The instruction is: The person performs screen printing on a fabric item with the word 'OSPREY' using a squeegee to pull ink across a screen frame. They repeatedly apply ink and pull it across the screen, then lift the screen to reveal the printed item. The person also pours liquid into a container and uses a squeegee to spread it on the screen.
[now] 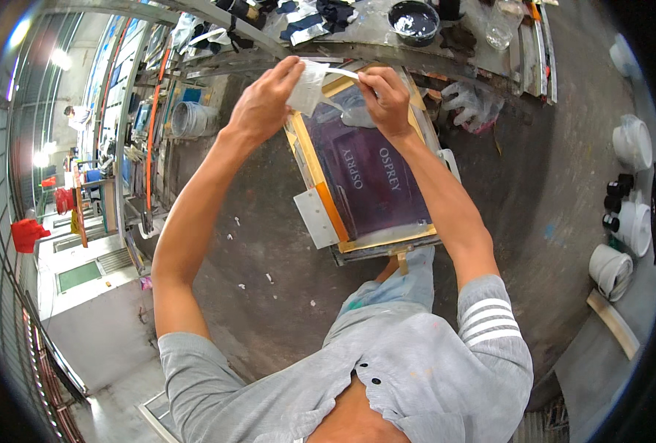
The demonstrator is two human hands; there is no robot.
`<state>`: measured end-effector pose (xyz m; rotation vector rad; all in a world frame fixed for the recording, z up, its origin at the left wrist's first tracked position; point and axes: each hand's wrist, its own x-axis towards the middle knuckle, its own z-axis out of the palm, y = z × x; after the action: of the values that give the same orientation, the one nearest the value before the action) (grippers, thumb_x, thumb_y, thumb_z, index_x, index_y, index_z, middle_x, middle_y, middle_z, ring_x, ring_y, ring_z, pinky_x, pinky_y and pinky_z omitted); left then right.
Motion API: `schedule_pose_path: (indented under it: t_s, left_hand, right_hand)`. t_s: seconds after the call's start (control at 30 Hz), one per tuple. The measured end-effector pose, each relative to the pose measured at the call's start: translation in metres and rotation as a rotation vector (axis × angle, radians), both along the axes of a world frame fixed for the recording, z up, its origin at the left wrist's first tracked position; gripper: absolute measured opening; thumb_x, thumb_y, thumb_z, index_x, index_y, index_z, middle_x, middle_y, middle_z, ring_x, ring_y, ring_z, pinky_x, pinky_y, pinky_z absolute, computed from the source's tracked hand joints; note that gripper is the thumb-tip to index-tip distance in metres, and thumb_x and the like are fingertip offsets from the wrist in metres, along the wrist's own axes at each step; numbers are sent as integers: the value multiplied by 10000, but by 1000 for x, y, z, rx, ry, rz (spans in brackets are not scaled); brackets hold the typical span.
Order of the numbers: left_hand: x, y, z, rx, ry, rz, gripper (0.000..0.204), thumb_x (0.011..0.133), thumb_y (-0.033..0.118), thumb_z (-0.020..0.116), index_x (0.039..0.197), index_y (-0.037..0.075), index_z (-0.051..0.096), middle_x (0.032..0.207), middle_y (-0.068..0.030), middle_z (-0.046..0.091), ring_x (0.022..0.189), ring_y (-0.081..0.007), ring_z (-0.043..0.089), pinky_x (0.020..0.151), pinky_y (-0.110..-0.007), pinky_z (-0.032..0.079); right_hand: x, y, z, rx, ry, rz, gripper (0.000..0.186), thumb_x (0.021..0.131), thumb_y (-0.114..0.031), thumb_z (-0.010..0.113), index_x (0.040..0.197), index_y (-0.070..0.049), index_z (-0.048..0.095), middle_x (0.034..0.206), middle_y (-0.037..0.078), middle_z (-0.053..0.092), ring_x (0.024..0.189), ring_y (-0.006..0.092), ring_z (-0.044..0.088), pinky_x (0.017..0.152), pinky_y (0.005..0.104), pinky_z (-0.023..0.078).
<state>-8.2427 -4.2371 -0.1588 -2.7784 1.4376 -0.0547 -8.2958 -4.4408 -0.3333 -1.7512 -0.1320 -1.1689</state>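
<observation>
Fingers of the left hand (pixel 263 102) grasp a whitish translucent film (pixel 307 88), which hangs just to their right, over the far end of a tape-bordered screen frame (pixel 387 238). Fingers of the right hand (pixel 385 102) pinch the right end of a narrow white strip (pixel 341 72). That strip's long axis runs left to right between the hands, dipping a little toward the right; its left end meets the film's upper edge, though whether the two are one piece I cannot tell. The left hand is nearer the film, the right hand nearer the strip's end.

Beneath them the frame stretches from far to near, its purple mesh (pixel 372 214) bearing pale lettering. Crumpled clear plastic (pixel 356 115) lies at its far end, below the right hand, and a pale flat block (pixel 315 219) sits against its left side, near the near corner.

Beyond is a cluttered counter (pixel 372 52) with a dark bowl (pixel 413 22) on its far side. White scraps (pixel 269 278) dot the dark floor (pixel 261 214). White buckets (pixel 633 142) line the right side; another person (pixel 79 117) shows small at far left.
</observation>
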Motion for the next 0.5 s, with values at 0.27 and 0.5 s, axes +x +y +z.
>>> schedule_pose_path:
  t_s: [0.27, 0.5]
  left_hand:
    - [1, 36, 3, -138, -10, 32, 768, 690, -81, 813, 1403, 16, 544, 1487, -160, 523, 1294, -377, 583, 1068, -421, 532]
    - [7, 54, -12, -213, -62, -1, 780, 693, -73, 821, 1415, 17, 539, 1485, -160, 525, 1308, -376, 573, 1060, -422, 535]
  right_hand:
    - [6, 32, -15, 70, 181, 42, 98, 856, -60, 759, 894, -34, 672, 867, 100, 666, 746, 306, 672, 653, 404, 544]
    - [-4, 53, -23, 205, 344, 164, 107, 853, -92, 761, 850, -16, 687, 816, 128, 666, 724, 311, 669, 641, 414, 519]
